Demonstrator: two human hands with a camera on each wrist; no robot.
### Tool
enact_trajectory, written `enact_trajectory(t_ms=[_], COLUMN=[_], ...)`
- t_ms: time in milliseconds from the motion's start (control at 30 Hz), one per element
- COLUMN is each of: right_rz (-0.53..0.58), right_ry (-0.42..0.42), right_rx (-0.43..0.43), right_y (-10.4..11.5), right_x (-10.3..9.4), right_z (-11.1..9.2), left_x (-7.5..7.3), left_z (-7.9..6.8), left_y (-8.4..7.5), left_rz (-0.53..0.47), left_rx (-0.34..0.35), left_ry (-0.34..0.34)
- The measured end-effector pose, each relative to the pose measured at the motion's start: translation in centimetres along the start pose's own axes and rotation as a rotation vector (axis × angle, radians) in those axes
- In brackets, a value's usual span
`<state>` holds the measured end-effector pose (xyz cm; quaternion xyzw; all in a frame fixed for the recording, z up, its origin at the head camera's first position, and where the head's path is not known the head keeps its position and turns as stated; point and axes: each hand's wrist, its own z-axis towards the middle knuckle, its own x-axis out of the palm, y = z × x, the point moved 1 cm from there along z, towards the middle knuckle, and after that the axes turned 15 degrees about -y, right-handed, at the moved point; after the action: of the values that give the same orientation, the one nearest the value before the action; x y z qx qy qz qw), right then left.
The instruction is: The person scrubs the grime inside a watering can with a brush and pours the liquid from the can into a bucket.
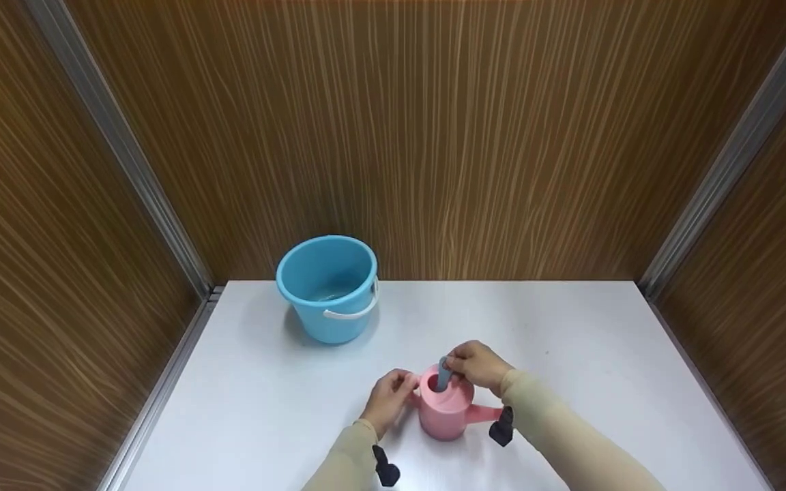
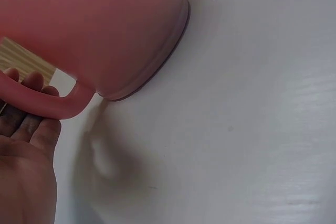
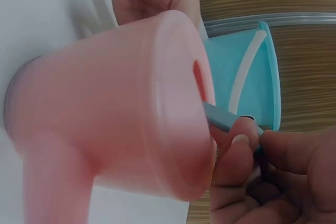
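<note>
A pink watering can (image 1: 442, 421) stands upright on the white table, its spout (image 1: 483, 413) pointing right. My left hand (image 1: 386, 401) holds the can's looped handle (image 2: 50, 104), fingers behind the loop in the left wrist view. Between thumb and fingertips, my right hand (image 1: 479, 365) pinches the top of a flat blue-grey handle (image 3: 219, 116). That handle slants down into the opening on top of the can, and its lower part is hidden inside.
A light blue bucket (image 1: 328, 320) with a white carrying handle (image 1: 352, 314) stands behind and left of the can, near the back wall. Brown wood-grain panels (image 1: 434, 136) close in the white table (image 1: 570, 354) at the back and both sides.
</note>
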<state>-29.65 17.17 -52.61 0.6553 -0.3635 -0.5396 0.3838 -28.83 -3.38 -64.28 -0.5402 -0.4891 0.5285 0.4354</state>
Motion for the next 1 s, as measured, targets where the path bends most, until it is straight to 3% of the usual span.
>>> enact_trajectory(t_ms=[233,567,1000], right_rz=[-0.058,-0.053,0.089], right_ry=[-0.001,0.042,0.044], right_rx=[-0.018,-0.059,-0.020], right_y=[-0.06,-0.27,0.16], right_x=[0.22,0.34,-0.24], right_z=[-0.02,-0.02,0.63], left_x=[0.15,0.09,0.03], left_z=[-0.13,-0.08,0.04], left_y=[-0.05,0.02,0.20], left_rz=[-0.003,0.004,0.029], left_rx=[0.013,0.019,0.012], left_ry=[-0.012,-0.016,-0.036])
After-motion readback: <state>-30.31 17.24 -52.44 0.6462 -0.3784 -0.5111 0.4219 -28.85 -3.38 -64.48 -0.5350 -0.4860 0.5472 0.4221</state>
